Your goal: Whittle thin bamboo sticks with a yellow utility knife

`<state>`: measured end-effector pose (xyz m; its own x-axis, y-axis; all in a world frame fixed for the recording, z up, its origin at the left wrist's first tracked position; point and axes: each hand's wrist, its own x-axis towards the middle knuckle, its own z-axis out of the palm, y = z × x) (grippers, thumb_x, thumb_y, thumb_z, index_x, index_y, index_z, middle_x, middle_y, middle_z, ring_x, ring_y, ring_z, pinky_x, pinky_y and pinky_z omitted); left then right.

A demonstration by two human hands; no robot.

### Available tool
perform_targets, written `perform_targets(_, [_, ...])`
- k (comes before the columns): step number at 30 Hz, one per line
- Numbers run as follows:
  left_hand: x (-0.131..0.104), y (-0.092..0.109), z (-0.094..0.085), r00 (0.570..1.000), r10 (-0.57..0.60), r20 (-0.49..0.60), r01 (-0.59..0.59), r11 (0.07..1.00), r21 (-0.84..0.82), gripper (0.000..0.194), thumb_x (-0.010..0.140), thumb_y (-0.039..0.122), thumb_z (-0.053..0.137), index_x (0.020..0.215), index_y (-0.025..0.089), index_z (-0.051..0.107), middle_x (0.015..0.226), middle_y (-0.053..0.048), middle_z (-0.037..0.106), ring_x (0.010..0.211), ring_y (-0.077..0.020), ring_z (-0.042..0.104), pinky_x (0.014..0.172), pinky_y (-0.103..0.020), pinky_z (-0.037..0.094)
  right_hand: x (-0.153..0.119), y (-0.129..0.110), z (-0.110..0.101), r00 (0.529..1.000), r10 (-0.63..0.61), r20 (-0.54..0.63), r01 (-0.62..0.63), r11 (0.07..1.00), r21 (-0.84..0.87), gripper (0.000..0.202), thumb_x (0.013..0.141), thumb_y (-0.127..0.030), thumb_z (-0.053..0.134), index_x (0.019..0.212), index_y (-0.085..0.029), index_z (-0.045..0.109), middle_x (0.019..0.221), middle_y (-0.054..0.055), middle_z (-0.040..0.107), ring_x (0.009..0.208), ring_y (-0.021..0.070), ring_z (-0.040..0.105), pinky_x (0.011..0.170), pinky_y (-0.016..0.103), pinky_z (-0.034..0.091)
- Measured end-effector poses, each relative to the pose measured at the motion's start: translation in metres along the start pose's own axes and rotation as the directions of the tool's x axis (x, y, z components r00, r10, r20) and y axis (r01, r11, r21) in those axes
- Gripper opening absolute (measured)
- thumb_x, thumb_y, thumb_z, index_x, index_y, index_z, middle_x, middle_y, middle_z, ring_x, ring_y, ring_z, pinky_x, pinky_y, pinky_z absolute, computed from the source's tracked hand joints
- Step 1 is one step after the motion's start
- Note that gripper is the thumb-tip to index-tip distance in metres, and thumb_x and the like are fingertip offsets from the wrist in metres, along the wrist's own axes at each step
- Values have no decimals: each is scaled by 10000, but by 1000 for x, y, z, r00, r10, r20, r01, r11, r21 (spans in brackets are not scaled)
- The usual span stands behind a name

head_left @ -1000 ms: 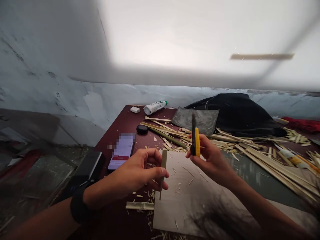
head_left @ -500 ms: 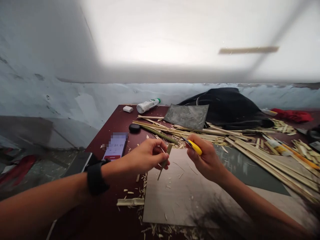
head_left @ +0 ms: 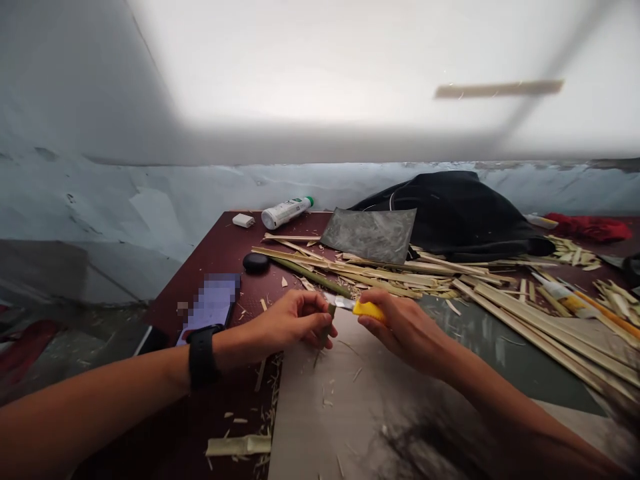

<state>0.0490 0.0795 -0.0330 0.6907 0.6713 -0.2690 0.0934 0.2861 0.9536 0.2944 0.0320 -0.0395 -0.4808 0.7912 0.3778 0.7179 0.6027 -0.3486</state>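
Yellow knife (head_left: 370,311) is gripped in the right hand (head_left: 410,330), its blade at the strip (head_left: 326,331) pinched by the left hand (head_left: 297,321); the hands are apart, above a board (head_left: 310,417).

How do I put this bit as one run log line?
left hand: holds bamboo strip | right hand: holds yellow knife | blade: at strip's upper end | pale board: beneath hands

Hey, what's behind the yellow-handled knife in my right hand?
Past the knife, pale strips lie scattered, then a grey sheet, with black fabric behind that. Anything directly behind the knife and your right hand is covered, so I can't see it.
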Motion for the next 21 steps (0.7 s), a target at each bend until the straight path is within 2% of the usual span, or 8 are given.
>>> perform_targets(3, [-1,1,2,999,11,39,-9,997,-72,243,790,386,744,827,204,588,795,-39,743,710,-160,708,714,-302,537,-2,1,1,999,5,-37,-5,1000,12,256,1015,-364,439,1215,-204,440,835,25,648,679,148,604,645,259,435])
perform_targets(6, [-2,2,6,995,34,97,-20,988,-150,210,806,370,730,833,214,592,766,-28,718,715,-166,694,730,-325,538,-2,2,1,997,-75,-33,76,997,25,305,1014,-378,439,1272,-217,466,928,50,657,757,157,614,689,271,444])
perform_targets(9, [-5,2,10,990,39,136,-8,975,-223,195,816,365,718,826,226,583,763,-11,687,689,-160,672,710,-328,526,-3,2,1,991,-129,-33,128,992,-18,233,1010,-351,456,1194,-221,515,913,42,649,740,148,597,678,268,431])
perform_targets(13, [-9,4,13,990,8,137,32,958,-285,189,816,367,716,830,244,573,747,8,658,555,-99,548,562,-239,404,-3,-2,3,991,-116,-67,112,991,-72,198,992,-331,478,1148,-209,495,955,54,672,786,154,617,707,273,434])
perform_targets(15, [-10,3,13,991,-1,132,41,953,-300,216,822,408,706,816,254,554,708,17,641,496,-86,463,509,-226,325,-2,-4,5,991,-113,-76,107,991,-74,186,992,-344,473,1114,-207,502,914,46,677,756,151,611,690,271,422])
perform_targets(18, [-8,2,12,991,13,136,30,951,-309,289,821,478,692,776,259,509,631,34,590,463,-91,390,473,-228,257,-1,-8,8,990,-113,-84,106,991,-78,186,989,-381,480,1032,-206,524,811,24,656,684,143,578,653,266,391])
perform_targets(21, [-6,0,11,988,41,152,8,951,-309,293,831,483,680,782,262,495,590,46,544,448,-90,345,459,-232,232,-1,-12,11,992,-84,-92,76,993,-88,171,973,-370,507,980,-201,529,777,14,633,668,139,554,641,263,373])
